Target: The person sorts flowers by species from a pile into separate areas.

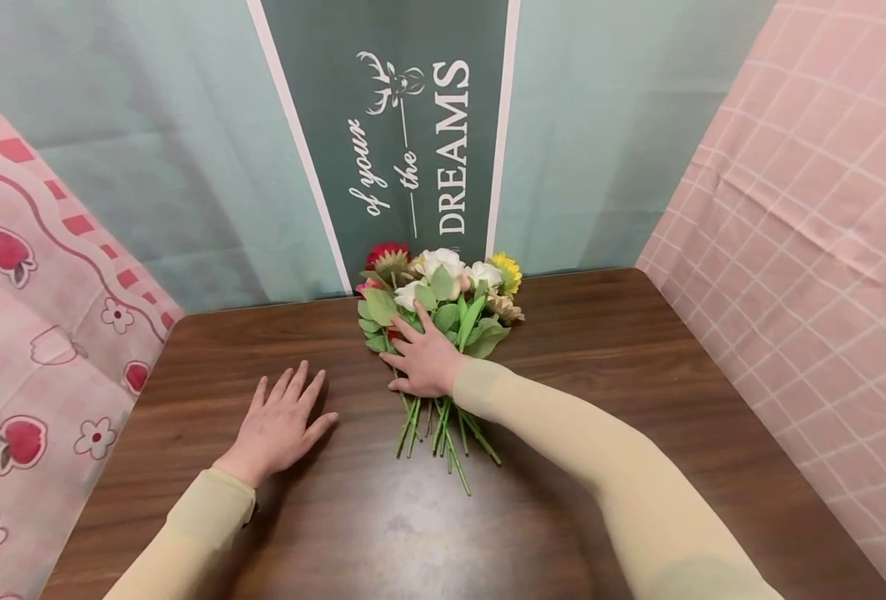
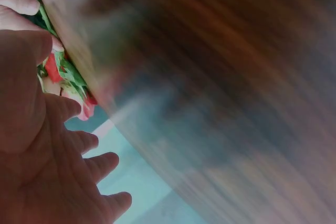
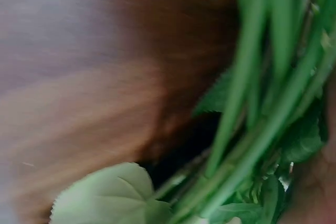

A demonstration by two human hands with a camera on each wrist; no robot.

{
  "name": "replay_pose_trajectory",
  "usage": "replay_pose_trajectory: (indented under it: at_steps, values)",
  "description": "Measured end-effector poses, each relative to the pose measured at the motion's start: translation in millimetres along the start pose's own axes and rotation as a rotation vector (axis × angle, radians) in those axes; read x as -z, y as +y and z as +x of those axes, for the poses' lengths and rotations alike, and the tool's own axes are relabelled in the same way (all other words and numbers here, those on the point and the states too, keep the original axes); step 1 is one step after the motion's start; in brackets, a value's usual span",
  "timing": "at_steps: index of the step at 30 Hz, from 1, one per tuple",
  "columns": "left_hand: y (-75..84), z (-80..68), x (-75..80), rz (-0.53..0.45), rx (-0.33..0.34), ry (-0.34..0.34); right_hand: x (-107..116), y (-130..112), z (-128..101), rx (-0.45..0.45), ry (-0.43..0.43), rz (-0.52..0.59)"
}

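The bunch of flowers (image 1: 438,321) lies flat on the brown tabletop (image 1: 638,392), toward its far edge, just in front of the green banner (image 1: 405,125) with white lettering. Long axis of the bunch runs near to far: blooms (white, red, yellow) point toward the banner, cut stems (image 1: 443,437) fan out toward the person. The right hand (image 1: 423,358) lies across the bunch at the point where the leaves give way to bare stems; fingers spread and lightly curved over the foliage, thumb at the left side of the stems. Whether the fingers wrap under the stems I cannot tell; from the head view it reads as a hand pressed on top, not closed around. The right wrist view shows only blurred green stems (image 3: 262,103) and a leaf against the wood, very close, which agrees with contact. The left hand (image 1: 281,425) rests palm down on the tabletop, fingers straight and apart, holding nothing, to the left of the bunch and a little nearer the person than the blooms. It is near the stems but clear of them. In the left wrist view its fingers (image 2: 79,177) are extended, with the flowers visible beyond. Judgement: the right hand is the nearer one, already on the bunch and crossing its axis at the stem neck.
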State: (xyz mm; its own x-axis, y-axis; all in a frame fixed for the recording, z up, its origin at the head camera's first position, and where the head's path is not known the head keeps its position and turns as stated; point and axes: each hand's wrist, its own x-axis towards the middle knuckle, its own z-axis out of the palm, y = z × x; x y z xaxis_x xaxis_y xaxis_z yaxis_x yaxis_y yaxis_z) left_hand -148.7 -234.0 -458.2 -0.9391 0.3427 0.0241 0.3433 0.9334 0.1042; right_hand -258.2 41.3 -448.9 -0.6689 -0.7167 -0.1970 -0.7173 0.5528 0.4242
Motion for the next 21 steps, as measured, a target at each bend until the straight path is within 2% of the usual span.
replay_pose_trajectory:
  at_steps: [9, 15, 21]
  values:
    - [42.1, 15.1, -1.7, -0.019, -0.103, 0.013, -30.2, 26.6, -49.3, -0.039, 0.041, 0.14]
    - [77.1, 32.3, -12.9, -0.022, -0.213, 0.045, -65.2, 63.9, -96.3, -0.044, 0.109, 0.214]
    - [118.2, 54.4, -14.2, -0.036, -0.29, 0.029, -100.3, 109.8, -144.6, -0.03, 0.18, 0.229]
